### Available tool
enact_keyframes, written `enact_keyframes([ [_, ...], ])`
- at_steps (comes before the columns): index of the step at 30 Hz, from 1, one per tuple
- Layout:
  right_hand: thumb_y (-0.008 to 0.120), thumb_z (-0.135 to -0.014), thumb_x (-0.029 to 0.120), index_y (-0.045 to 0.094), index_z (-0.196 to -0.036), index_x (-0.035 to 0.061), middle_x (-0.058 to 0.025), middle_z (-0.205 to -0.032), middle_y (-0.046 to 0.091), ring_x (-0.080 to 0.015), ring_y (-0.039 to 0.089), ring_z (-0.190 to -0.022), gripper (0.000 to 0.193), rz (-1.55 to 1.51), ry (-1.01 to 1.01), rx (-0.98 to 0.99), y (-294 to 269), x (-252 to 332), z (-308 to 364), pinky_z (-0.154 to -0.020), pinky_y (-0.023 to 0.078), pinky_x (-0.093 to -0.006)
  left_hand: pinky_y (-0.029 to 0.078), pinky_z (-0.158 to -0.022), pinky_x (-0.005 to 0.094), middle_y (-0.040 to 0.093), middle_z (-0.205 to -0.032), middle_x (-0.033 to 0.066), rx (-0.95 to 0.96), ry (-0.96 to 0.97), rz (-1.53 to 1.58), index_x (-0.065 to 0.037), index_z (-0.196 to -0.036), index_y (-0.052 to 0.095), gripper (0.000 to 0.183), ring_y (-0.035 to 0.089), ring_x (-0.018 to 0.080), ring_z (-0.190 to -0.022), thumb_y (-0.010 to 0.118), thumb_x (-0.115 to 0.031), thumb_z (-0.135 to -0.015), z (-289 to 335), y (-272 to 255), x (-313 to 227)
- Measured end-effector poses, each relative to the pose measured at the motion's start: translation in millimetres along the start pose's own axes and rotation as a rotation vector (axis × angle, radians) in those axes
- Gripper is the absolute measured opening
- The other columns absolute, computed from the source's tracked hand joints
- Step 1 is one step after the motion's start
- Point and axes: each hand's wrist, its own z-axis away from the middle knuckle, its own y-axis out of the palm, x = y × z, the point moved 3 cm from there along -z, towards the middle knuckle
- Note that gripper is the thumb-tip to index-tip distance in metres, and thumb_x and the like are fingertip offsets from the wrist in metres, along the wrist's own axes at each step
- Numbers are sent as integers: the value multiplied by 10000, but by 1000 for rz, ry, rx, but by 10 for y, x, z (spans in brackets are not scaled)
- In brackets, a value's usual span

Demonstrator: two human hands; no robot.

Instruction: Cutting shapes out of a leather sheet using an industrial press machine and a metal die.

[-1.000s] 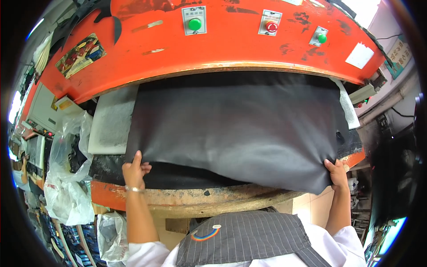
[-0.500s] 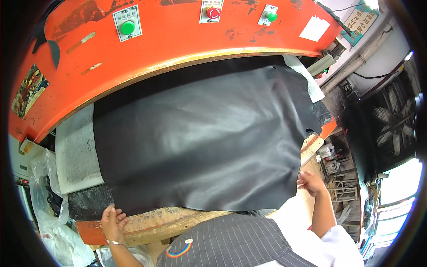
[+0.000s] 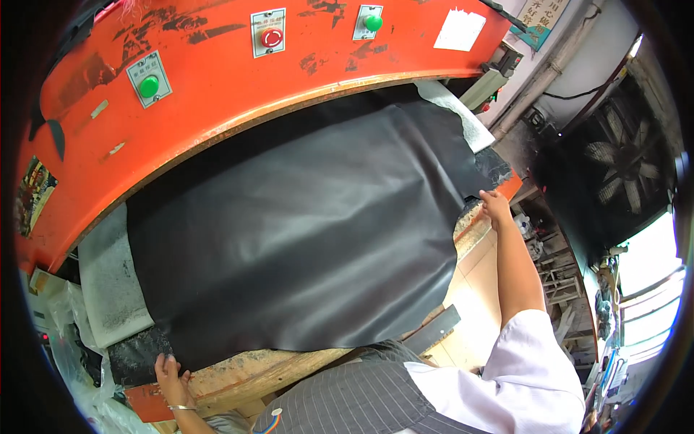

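Observation:
A large sheet of smooth black leather [image 3: 289, 224] lies over the bed of an orange machine, with soft folds toward its right side. My right hand [image 3: 496, 208] reaches far forward and pinches the leather's right edge near a small notch. At the near left corner, my left hand [image 3: 175, 383] has its fingers curled at the leather's edge; part of the grip is hidden. A bracelet circles the left wrist. Beneath the leather, a whitish cutting board [image 3: 112, 278] shows at the left, and another pale piece [image 3: 463, 119] shows at the far right.
Across the back runs the orange machine beam [image 3: 210, 79], bearing two green buttons and a red one [image 3: 272, 37]. A worn wooden edge [image 3: 253, 372] borders the bed in front. Clear plastic bags [image 3: 69, 325] hang at the left. A large fan [image 3: 625, 159] stands at the right.
My right hand has moved forward along the leather's right edge and now pinches it farther up. The left hand stays at the near left corner. The view has shifted to the right.

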Motion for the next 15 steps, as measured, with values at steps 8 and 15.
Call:
enact_keyframes([
  [8, 692, -842, 415, 590, -1175, -54, -165, -1046, 643, -274, 635, -768, 584, 244, 226, -239, -84, 172, -939, -688, 489, -434, 435, -951, 459, 422, -1346, 68, -143, -205, 657, -67, -1395, 387, 727, 442, 251, -1213, 744, -345, -825, 533, 257, 57],
  [15, 629, -822, 606, 507, -1359, 109, -166, -1189, 624, -315, 617, -1001, 742, 501, 282, 0, -312, 155, -1530, -863, 450, -494, 515, -585, 329, 620, -1061, 79, -191, -192, 36, -12, -1084, 604, 422, 622, 210, -795, 662, -371, -870, -19, 268, 122],
])
